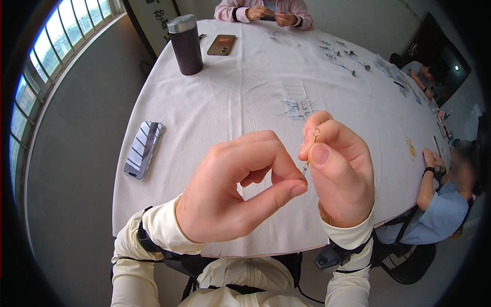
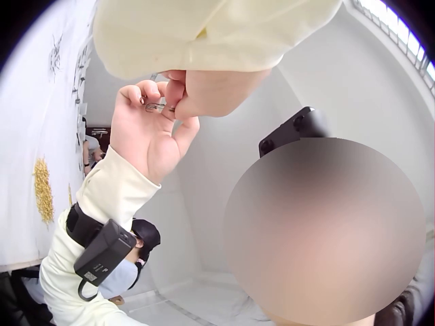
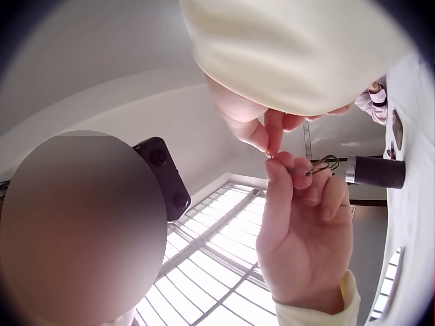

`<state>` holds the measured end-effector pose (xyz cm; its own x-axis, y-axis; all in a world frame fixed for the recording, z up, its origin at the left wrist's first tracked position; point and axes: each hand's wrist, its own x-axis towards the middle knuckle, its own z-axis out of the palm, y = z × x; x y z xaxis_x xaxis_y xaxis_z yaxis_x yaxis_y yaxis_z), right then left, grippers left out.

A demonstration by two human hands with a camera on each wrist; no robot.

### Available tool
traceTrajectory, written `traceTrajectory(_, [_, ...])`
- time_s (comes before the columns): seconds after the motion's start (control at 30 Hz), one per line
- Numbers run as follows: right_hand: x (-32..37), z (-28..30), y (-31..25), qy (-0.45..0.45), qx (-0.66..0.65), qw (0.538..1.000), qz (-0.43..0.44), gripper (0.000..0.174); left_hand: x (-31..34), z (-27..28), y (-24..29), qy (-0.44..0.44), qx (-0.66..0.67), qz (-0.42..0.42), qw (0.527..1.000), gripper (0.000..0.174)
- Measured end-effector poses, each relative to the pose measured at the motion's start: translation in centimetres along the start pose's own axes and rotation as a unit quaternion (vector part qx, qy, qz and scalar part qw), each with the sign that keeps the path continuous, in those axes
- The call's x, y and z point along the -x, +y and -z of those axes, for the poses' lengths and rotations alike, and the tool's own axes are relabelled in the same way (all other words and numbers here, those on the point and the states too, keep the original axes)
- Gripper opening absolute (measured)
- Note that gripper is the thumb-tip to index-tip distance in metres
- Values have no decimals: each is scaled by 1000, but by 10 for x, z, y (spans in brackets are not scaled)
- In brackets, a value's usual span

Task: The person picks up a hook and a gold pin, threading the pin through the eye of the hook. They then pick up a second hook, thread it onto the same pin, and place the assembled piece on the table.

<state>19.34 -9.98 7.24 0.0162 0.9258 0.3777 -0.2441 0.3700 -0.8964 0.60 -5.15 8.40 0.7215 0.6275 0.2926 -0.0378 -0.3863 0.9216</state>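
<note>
Both hands meet above the near part of the table. Between thumb and forefinger, my right hand (image 1: 345, 174) pinches a thin gold wire piece (image 1: 314, 139) with a round loop on its upper end. At its lower end is a small silver metal piece (image 1: 305, 170), which the thumb and forefinger of my left hand (image 1: 232, 192) pinch. In the right wrist view, dark wire loops (image 3: 329, 163) stick out past the left fingers (image 3: 333, 197). The fingertips hide part of the small pieces, and I cannot tell whether the two are linked.
Ahead lie a clear plastic case (image 1: 294, 90) and several small hooks (image 1: 302, 108) on the white tablecloth (image 1: 225, 102). At left are a phone (image 1: 143, 150), a dark tumbler (image 1: 185, 48) and another phone (image 1: 221, 45). Gold pieces (image 1: 411, 148) lie at right. Other people sit around the table.
</note>
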Motion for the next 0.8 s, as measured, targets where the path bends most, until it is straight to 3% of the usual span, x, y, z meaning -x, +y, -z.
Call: traceTrajectory(0.8, [4,9,-2,16,38,999,18,7,-6,-4,1,-22,-39,-43,998,8])
